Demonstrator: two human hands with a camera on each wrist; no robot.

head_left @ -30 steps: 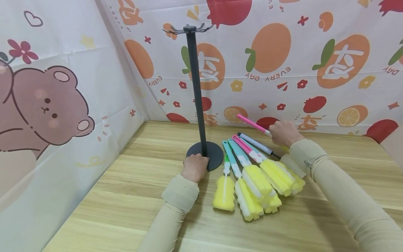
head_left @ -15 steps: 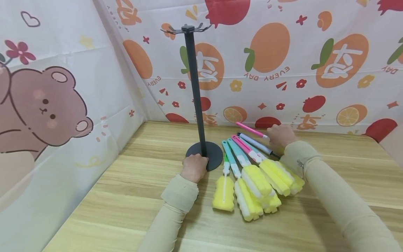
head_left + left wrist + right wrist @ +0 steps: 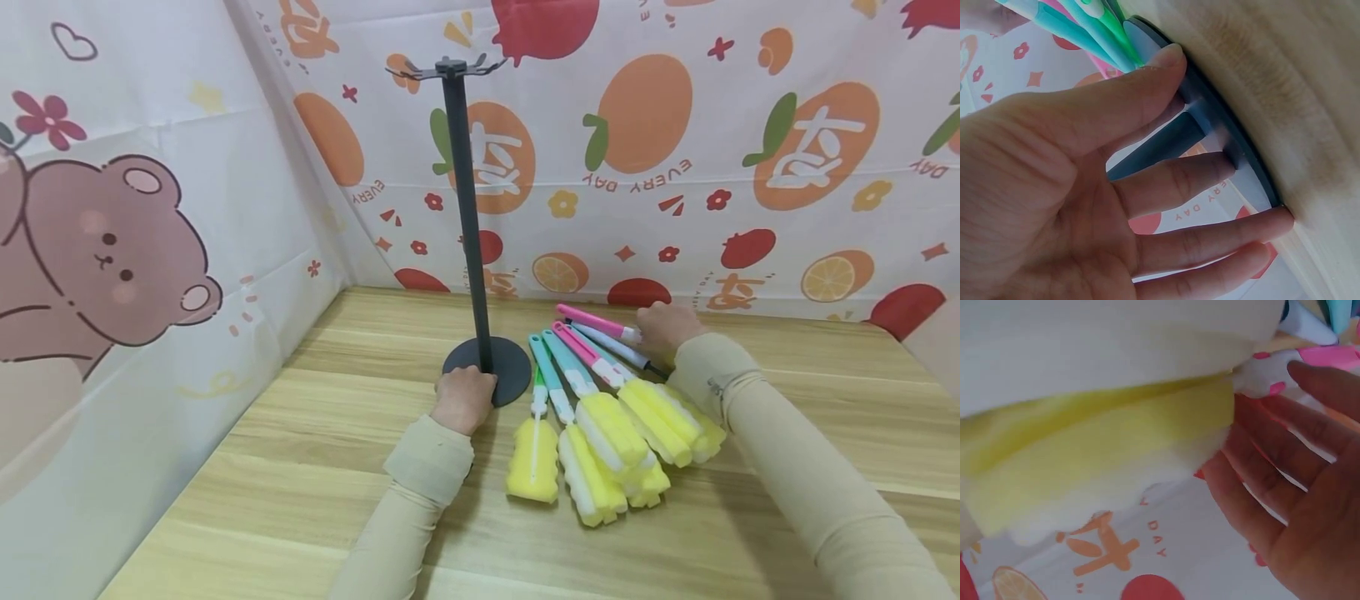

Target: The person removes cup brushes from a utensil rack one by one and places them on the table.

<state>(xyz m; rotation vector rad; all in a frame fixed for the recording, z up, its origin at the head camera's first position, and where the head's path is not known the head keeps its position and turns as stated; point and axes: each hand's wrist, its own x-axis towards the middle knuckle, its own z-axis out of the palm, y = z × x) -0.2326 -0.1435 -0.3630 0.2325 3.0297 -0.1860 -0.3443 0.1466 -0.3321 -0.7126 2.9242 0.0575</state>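
My left hand (image 3: 463,400) rests at the front of the round black base of a hook stand (image 3: 513,375). In the left wrist view, its fingers (image 3: 1179,181) reach out fairly straight, tips on the base and its rim. My right hand (image 3: 667,327) is at the back of a pile of sponge bottle brushes. Beside it lies a pink-handled brush (image 3: 592,320), whose yellow-and-white sponge head (image 3: 1110,450) fills much of the right wrist view. Thumb and loosely extended fingers (image 3: 1260,462) lie about the brush's white neck; in the head view my sleeve hides its sponge.
Several brushes with teal (image 3: 551,379), green and pink handles (image 3: 585,350) lie fanned out, yellow sponges (image 3: 611,429) toward me. A grey-blue handle (image 3: 611,343) sits among them. The stand's hooks (image 3: 450,71) rise high over the wooden table (image 3: 337,467); printed cloth (image 3: 645,192) hangs behind.
My right hand has lowered the pink-handled brush, so its handle tip came down from in front of the cloth to the back of the pile. My left hand stays at the base.
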